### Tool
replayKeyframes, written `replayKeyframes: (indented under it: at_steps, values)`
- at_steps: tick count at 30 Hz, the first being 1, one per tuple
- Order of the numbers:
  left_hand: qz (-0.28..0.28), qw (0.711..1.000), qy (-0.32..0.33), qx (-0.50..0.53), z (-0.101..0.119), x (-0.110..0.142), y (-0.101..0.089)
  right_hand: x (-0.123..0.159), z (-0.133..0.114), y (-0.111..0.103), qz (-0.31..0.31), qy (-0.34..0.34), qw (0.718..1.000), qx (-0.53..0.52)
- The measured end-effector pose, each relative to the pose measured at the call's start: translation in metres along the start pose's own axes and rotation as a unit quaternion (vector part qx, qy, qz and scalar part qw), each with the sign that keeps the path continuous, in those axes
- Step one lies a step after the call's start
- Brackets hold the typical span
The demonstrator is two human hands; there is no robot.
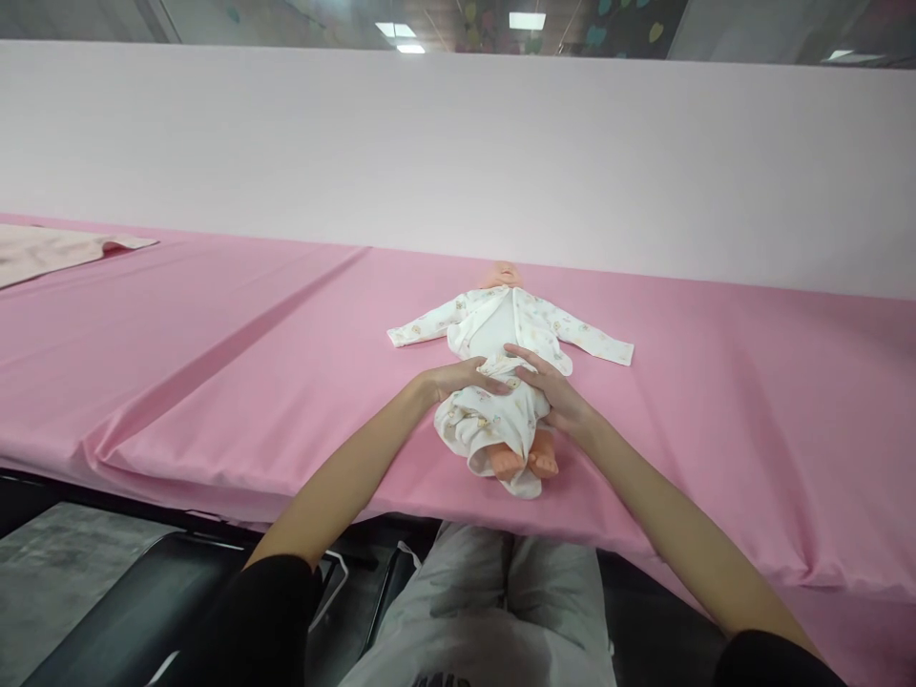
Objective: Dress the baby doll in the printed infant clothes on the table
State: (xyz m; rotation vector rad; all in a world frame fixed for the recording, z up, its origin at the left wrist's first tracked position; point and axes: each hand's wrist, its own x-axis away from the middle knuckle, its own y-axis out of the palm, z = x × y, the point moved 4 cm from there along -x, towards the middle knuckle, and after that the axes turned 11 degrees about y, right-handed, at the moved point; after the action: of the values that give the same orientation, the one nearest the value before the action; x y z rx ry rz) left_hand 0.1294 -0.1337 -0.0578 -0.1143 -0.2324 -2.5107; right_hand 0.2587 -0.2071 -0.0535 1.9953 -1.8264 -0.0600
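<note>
A baby doll (505,277) lies on its back on the pink-covered table, its feet (526,460) towards me. On its upper body is a white patterned baby jacket (540,329), open at the front over a plain white layer, with both sleeves spread outwards. White patterned baby pants (483,415) sit bunched around its hips and legs, the bare feet showing below. My left hand (465,379) closes on the pants at the waist from the left. From the right, my right hand (552,389) grips the same waist area, its fingers over the top. Both thumbs are hard to make out.
Pink cloth (286,382) covers the long table, with creases and a front edge close to my lap. A pale cloth (61,250) lies at the far left. Behind the table rises a white partition (458,153). Black chairs (143,611) stand below at the left.
</note>
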Motion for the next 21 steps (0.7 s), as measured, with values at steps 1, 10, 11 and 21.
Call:
replayKeyframes:
  at_steps: [1,10,11,21]
  values:
    - [-0.025,1.0,0.001,0.017,-0.001,-0.0014,0.0024,-0.0012,0.0009,0.0006,0.003,-0.003,1.0,-0.007]
    - [-0.063,0.995,0.041,0.064,-0.0017,-0.0068,0.0087,-0.0079,0.0028,-0.0024,0.007,-0.005,1.0,0.014]
    - [-0.059,0.996,0.044,0.059,-0.0009,-0.0065,0.0086,-0.0076,0.0022,-0.0019,0.006,-0.006,1.0,0.015]
    - [-0.03,0.997,0.044,0.063,-0.0031,-0.0068,0.005,-0.0038,0.0008,-0.0026,-0.046,-0.018,0.999,-0.018]
